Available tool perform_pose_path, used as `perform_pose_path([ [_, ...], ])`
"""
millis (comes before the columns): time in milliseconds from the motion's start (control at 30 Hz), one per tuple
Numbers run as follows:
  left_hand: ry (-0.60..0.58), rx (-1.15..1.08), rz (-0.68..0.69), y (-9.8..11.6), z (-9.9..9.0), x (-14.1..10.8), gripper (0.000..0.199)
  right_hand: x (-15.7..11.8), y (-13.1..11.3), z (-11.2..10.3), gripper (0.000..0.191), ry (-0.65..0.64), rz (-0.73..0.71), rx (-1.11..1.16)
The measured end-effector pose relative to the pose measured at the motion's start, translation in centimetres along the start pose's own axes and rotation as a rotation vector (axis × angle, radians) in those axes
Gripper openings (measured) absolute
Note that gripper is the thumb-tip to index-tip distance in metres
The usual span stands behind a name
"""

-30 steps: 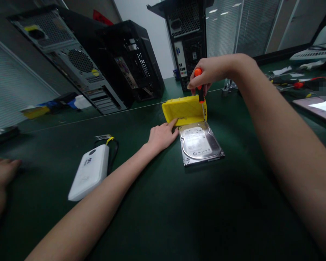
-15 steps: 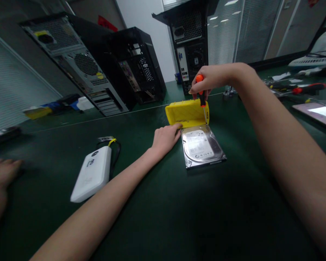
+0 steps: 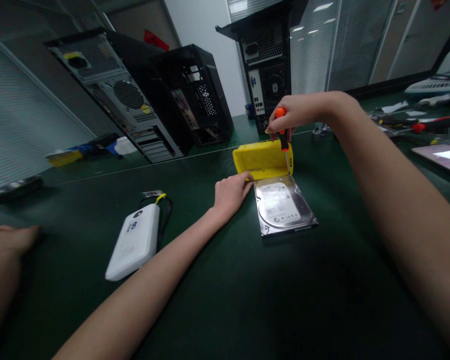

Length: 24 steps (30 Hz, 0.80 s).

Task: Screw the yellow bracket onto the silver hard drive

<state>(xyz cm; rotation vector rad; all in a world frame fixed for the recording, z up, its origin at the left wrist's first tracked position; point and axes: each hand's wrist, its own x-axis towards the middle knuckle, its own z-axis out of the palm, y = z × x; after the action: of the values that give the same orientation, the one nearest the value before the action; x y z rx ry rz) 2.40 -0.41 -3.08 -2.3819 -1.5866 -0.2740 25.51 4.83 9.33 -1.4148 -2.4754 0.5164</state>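
A silver hard drive (image 3: 277, 204) with a white label lies flat on the dark green table. Behind it a yellow plastic case (image 3: 260, 159) stands on edge, its hollow side facing me. My left hand (image 3: 230, 194) holds the drive's far left corner, thumb by its side edge and fingertips against the case's foot; the fingers' exact grip is partly hidden. My right hand (image 3: 287, 116) is wrapped round the orange and black handle of a screwdriver (image 3: 284, 141). The screwdriver stands nearly upright, its tip at the drive's far right corner.
To my left lies a white power bank (image 3: 137, 242) with a black cable. Another person's hand (image 3: 13, 240) rests at the far left. Computer cases (image 3: 198, 95) stand behind. Hand tools (image 3: 427, 124) and a tablet-like device (image 3: 442, 159) lie at the right.
My view has turned slightly, so everything sits a little further right in the picture. Both hands keep their holds, and the screwdriver tip stays at the same corner of the drive.
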Motion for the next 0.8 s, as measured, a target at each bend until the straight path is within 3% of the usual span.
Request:
perform_pose_path([
  [200, -0.001, -0.015, -0.013, -0.1, 0.2, 0.0, 0.023, -0.1, -0.5, -0.1, 0.027, -0.012, 0.024, 0.025],
  [500, 0.169, -0.099, -0.040, -0.5, 0.9, 0.1, 0.025, 0.2, 0.0, 0.3, 0.028, 0.039, 0.003, 0.002],
  [800, 0.227, -0.494, 0.032, -0.6, 1.2, 0.6, 0.017, 0.3, -0.4, 0.2, 0.026, 0.020, 0.003, 0.021],
])
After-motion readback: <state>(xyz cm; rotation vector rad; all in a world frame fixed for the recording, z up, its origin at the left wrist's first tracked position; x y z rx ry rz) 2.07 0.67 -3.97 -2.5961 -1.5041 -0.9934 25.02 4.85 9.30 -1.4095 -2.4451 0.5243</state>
